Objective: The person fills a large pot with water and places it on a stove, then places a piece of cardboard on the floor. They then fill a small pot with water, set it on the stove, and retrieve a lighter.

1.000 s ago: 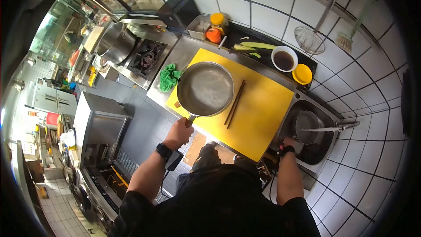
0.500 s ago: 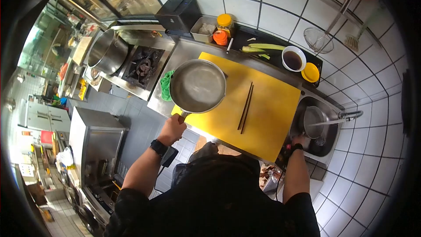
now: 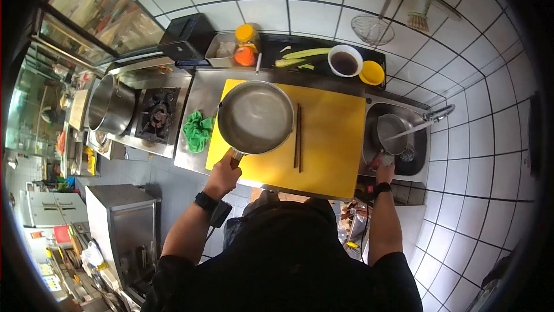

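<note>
My left hand (image 3: 223, 176) is closed around the handle of a metal frying pan (image 3: 255, 117), which is level over the left part of a yellow cutting board (image 3: 332, 139). The pan looks empty. Just right of it, a pair of dark chopsticks (image 3: 298, 139) lies on the board. A crumpled green cloth (image 3: 198, 131) rests left of the board. In the sink (image 3: 369, 113), my right hand (image 3: 382, 164) is closed at the near side of a round metal pot (image 3: 392, 133), apparently on its handle. Water from the faucet (image 3: 441, 113) runs into this pot.
Behind the board stand a white bowl of dark liquid (image 3: 345, 61), a yellow lid (image 3: 372, 72), green stalks (image 3: 306, 54) and a yellow-capped jar (image 3: 246, 35). A gas burner (image 3: 157, 117) and a tall pot (image 3: 111, 104) are at left. A wire strainer (image 3: 373, 29) hangs on the wall.
The view has turned, so most things appear farther left. Over the board, the frying pan has moved right, closer to the chopsticks, and more of the green cloth shows.
</note>
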Motion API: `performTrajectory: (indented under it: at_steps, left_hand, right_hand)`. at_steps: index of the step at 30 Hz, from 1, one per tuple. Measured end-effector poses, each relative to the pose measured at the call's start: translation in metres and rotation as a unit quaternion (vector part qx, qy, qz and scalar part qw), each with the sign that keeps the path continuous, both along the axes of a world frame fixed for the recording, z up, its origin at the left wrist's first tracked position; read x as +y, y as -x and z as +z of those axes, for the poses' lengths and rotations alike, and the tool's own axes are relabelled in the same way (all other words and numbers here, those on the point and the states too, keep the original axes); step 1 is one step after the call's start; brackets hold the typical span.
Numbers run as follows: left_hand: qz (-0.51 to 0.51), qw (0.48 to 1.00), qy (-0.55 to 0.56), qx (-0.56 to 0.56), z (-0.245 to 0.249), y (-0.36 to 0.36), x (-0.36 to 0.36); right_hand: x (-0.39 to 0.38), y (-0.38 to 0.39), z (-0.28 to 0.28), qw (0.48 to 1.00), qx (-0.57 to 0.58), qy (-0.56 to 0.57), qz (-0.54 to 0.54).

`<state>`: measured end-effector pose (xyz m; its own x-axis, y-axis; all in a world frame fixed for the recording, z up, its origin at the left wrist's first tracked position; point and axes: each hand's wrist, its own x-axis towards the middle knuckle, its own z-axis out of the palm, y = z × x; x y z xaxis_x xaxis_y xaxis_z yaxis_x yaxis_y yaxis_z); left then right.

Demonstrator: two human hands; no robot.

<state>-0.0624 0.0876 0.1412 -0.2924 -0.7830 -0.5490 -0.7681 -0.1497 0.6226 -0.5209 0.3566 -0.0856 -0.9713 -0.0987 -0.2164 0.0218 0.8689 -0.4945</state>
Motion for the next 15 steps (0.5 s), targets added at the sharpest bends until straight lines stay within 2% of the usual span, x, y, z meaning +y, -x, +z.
performTrajectory:
  at_steps: [3, 5, 7, 9, 10, 12, 15]
  left_hand:
    - [-0.05, 0.997, 0.046, 0.022, -0.015, 0.01, 0.003]
    - [-0.083, 0.995, 0.056, -0.002, -0.023, 0.018, 0.005]
    - [-0.122, 0.99, 0.067, -0.027, -0.019, 0.037, 0.009]
    - [-0.194, 0.968, 0.143, -0.065, 0.0, 0.061, 0.021]
    - [-0.173, 0.981, 0.072, -0.042, -0.011, 0.067, 0.02]
    - [-0.201, 0.976, 0.068, -0.039, -0.02, 0.083, 0.028]
    - [-0.249, 0.965, 0.076, -0.025, -0.018, 0.122, 0.043]
  right_hand:
    - [0.027, 0.0, 0.006, 0.999, 0.038, 0.033, 0.005]
    - [0.047, 0.002, 0.005, 0.99, 0.017, 0.137, -0.039]
    - [0.062, -0.006, 0.03, 0.984, 0.018, 0.164, -0.065]
    - [0.074, -0.023, 0.063, 0.977, 0.02, 0.189, -0.095]
    - [0.08, -0.03, 0.077, 0.966, 0.022, 0.228, -0.117]
    - [0.106, -0.032, 0.074, 0.941, 0.045, 0.296, -0.157]
    - [0.144, -0.044, 0.087, 0.943, 0.066, 0.278, -0.17]
